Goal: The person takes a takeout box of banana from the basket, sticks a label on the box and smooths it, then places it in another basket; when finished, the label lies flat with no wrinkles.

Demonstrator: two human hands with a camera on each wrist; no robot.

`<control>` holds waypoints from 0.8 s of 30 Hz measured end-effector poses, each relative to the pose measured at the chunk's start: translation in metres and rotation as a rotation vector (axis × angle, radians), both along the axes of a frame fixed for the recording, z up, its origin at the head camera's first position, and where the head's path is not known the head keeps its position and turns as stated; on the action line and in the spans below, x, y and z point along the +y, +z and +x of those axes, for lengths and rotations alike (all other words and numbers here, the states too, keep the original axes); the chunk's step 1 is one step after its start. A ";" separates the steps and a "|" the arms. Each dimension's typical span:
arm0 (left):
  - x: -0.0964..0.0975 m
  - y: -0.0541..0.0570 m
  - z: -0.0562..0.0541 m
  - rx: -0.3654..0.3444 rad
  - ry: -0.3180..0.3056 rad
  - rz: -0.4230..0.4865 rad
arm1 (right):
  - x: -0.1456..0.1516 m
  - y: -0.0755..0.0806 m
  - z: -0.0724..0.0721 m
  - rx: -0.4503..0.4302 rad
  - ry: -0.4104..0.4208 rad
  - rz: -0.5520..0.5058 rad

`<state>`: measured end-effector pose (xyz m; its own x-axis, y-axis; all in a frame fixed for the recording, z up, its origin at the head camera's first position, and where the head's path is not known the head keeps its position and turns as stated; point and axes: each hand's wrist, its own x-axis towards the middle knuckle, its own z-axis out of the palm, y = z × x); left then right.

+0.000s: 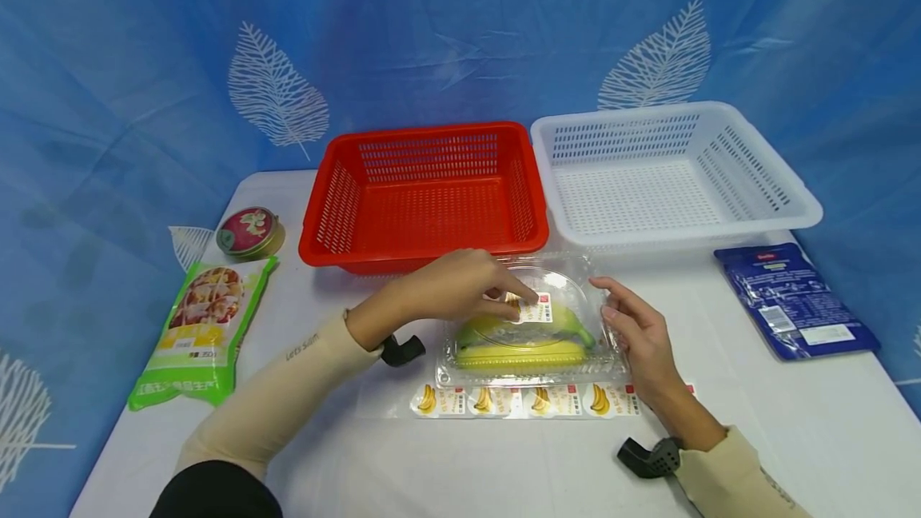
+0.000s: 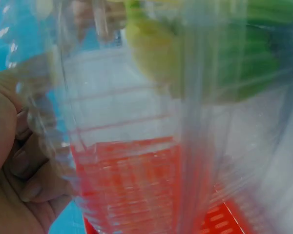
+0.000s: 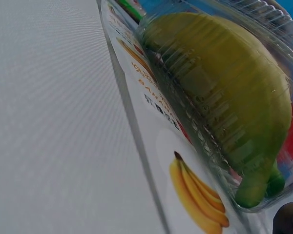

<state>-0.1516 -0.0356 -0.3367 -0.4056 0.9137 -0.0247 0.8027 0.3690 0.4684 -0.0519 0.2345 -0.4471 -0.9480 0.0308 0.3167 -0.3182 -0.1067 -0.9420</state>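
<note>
A clear plastic clamshell box [image 1: 468, 378] lies on the table with yellow-green bananas [image 3: 224, 83] inside. On its lid is a white label [image 1: 541, 308] with a banana picture. My left hand [image 1: 460, 286] reaches over from the left, its index finger and thumb touching the label. In the left wrist view, the other fingers [image 2: 31, 187] curl loosely beyond the box wall. At the right side of the box, my right hand [image 1: 643, 342] touches the edge with its index finger and thumb. A strip of banana labels [image 1: 532, 401] lies along the front of the box, partly under it.
Behind the box stand a red basket [image 1: 432, 214] and a white basket [image 1: 633, 190]. To the left are a round tin [image 1: 248, 232] and a green-and-white food bag [image 1: 201, 334]. A blue pouch [image 1: 795, 300] lies at the right.
</note>
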 end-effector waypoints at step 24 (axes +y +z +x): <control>-0.089 -0.068 0.071 -0.113 0.688 0.426 | 0.016 0.002 -0.003 0.142 -0.063 0.494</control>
<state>-0.0810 -0.1244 -0.4052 -0.8952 0.4014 0.1937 0.4007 0.5343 0.7443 -0.0553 0.2501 -0.4453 -0.8957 -0.0998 0.4334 -0.4383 0.3633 -0.8222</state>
